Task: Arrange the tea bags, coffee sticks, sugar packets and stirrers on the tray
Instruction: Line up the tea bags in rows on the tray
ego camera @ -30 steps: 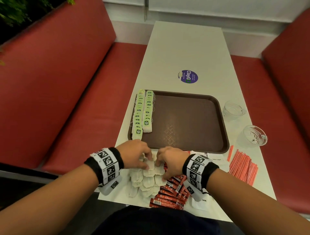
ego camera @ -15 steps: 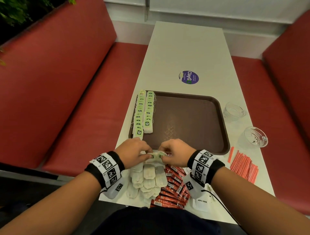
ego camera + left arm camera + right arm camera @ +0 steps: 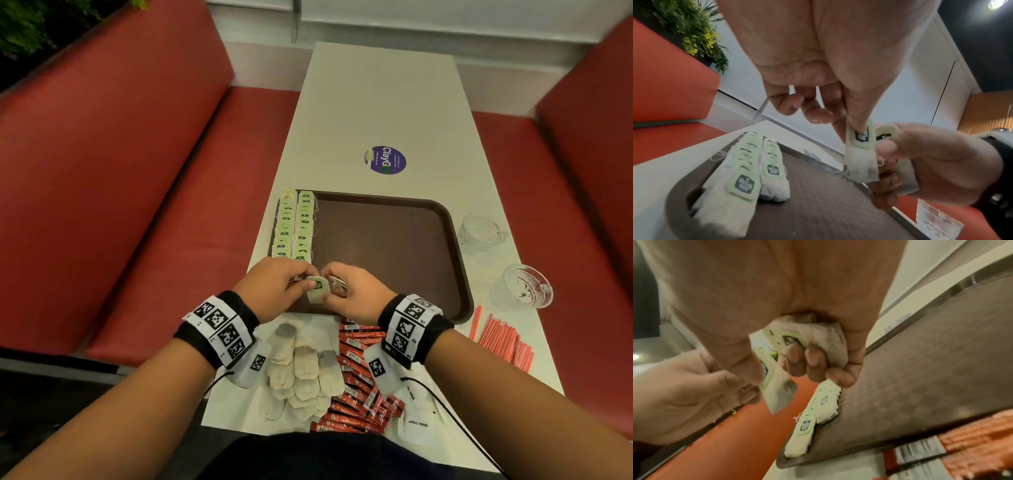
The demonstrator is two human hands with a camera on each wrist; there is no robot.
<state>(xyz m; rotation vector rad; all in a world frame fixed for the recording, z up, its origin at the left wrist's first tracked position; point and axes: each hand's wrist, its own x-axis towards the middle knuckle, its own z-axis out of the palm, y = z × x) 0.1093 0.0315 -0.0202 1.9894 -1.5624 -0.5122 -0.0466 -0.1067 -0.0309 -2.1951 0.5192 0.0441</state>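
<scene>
Over the near edge of the brown tray (image 3: 394,246) both hands meet, and between them hangs one tea bag (image 3: 318,289) with a green tag. The left hand (image 3: 274,287) pinches that tea bag at its tag, thumb on the front and a finger behind, so the bag dangles below the pinch, clear of the tray floor. The right hand (image 3: 359,294) sits just to the right of this pinch, its thumb against the same bag, while its curled fingers (image 3: 812,360) clutch a second tea bag (image 3: 818,335) bunched into the palm (the right wrist view shows the crumpled paper and a green tag pressed under the fingertips).

Just beyond the pinch, along the tray's left side, two rows of tea bags (image 3: 296,226) lie overlapped, green tags upward, running away from the hands; the nearer end of the rows almost reaches the left hand's knuckles. Below the wrists, on the white table (image 3: 376,102), a loose heap of tea bags (image 3: 301,373) lies tag-side down. Touching that heap on its right is a pile of red coffee sticks (image 3: 359,383), and white sugar packets (image 3: 418,421) lie beyond the right wrist, partly under it. Well to the right of the grip, thin red stirrers (image 3: 503,342) lie in a bundle, near two glass dishes (image 3: 527,286) beside the tray's right rim.
</scene>
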